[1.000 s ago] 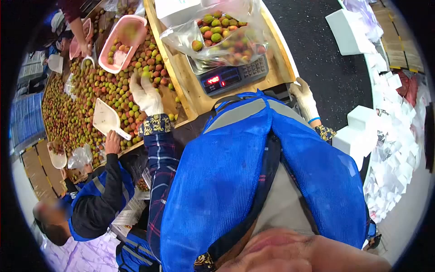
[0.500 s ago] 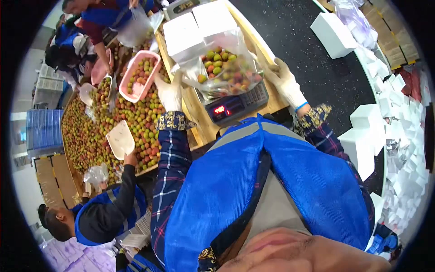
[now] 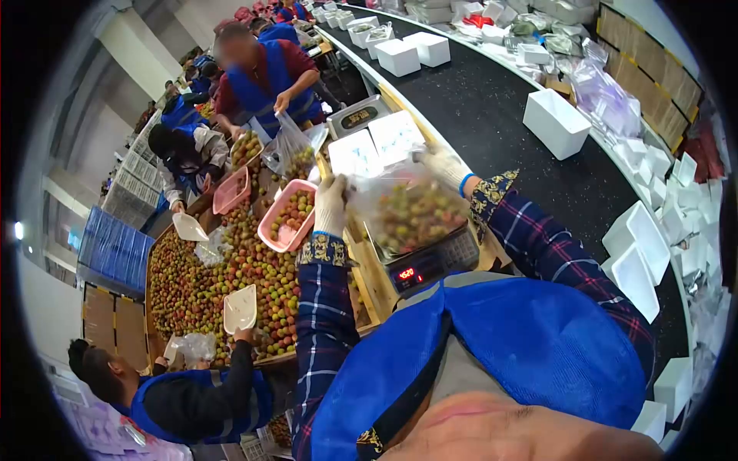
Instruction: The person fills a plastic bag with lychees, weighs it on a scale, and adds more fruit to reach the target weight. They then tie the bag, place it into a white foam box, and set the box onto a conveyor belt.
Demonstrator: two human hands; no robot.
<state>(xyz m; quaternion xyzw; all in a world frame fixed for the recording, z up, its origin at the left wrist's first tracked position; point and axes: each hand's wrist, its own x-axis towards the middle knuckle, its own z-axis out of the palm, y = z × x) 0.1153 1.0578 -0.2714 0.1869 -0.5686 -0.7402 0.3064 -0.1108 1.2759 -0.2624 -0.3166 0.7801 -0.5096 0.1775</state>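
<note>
A clear plastic bag [image 3: 400, 175] filled with red-green lychees [image 3: 423, 219] sits on a digital scale [image 3: 442, 261], blurred by motion. The scale's red display reads about 4520. My left hand [image 3: 331, 206], in a white glove, is closed at the left edge of the bag's mouth. On the opposite side my gloved right hand [image 3: 444, 167] has its fingers closed at the bag's upper right edge. Two white foam boxes [image 3: 357, 156] stand just beyond the bag. Beside my left hand is a pink basket [image 3: 270, 233] with some lychees inside.
Loose lychees [image 3: 192, 269] cover the sorting table to the left. A co-worker's hand holds a white scoop [image 3: 241, 309] there; another person [image 3: 265, 81] holds a plastic bag across the table. On the right runs a black conveyor [image 3: 492, 115] carrying white foam boxes [image 3: 557, 123].
My hands, earlier spread open on either side of the bag, have come in and closed on its edges. The display rose from about 4480 to 4520. The view has tilted up.
</note>
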